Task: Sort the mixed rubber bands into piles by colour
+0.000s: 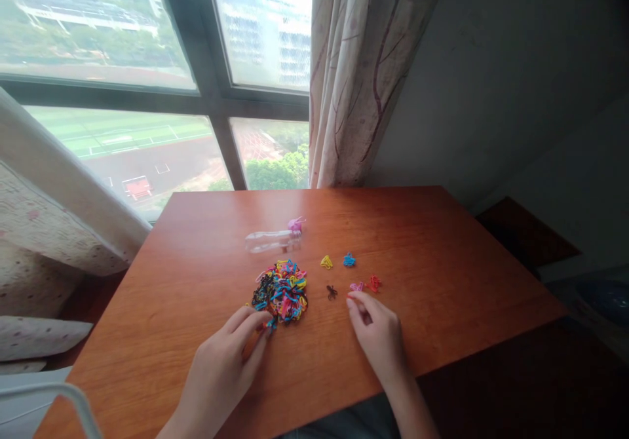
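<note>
While the left hand [221, 360] pinches thin multicoloured loops [270, 324] beside a tangled multicoloured heap [289, 291], the right hand [379, 334], its grip unclear, is near small pink loops [356, 287].

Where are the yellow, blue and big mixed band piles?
Yellow band pile [327, 263], head view: its middle.
Blue band pile [349, 260], head view: its middle.
Big mixed band pile [285, 291], head view: its middle.

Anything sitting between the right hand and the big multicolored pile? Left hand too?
Right hand: yes, the small black cluster lies on the tabletop between it and the multicolored pile. Left hand: nothing visible in between; its fingertips are at the pile's near edge.
</note>
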### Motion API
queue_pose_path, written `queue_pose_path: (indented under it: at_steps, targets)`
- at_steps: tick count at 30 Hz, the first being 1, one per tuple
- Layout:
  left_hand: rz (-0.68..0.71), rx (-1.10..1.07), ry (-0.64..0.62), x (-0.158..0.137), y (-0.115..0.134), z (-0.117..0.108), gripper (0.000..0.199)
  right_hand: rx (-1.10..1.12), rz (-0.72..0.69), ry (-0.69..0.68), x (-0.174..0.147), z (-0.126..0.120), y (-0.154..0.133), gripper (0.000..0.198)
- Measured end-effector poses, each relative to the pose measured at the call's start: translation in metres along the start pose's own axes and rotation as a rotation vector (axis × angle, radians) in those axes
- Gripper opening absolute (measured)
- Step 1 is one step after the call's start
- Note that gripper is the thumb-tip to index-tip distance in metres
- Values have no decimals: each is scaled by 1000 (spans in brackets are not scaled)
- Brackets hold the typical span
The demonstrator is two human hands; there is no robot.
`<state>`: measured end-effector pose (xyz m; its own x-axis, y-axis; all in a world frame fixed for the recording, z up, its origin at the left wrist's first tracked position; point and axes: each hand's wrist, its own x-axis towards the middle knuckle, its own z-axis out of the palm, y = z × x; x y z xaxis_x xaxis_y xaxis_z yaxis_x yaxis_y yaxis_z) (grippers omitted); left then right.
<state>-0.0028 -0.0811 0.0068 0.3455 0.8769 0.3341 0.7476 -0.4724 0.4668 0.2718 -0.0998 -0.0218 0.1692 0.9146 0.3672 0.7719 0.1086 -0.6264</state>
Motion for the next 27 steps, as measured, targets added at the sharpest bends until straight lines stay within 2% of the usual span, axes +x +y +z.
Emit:
queue_pose_path:
  at_steps: [4, 8, 16, 21, 27]
  targets:
    - [-28, 26, -35, -3, -8, 0, 17, -215, 72, 72, 8, -20, 35, 35]
    - [-54, 32, -53, -7, -10, 1, 17, -295, 90, 54, 12, -27, 48, 40]
    - [-67, 12, -64, -8, -12, 0, 17, -274, 91, 60, 11, -22, 42, 33]
    - [-71, -1, -58, -7, -11, -1, 18, -239, 47, -24, 6, -17, 37, 29]
    - [-69, 11, -54, -8, -11, -1, 18, -320, 87, 22, 7, -14, 42, 32]
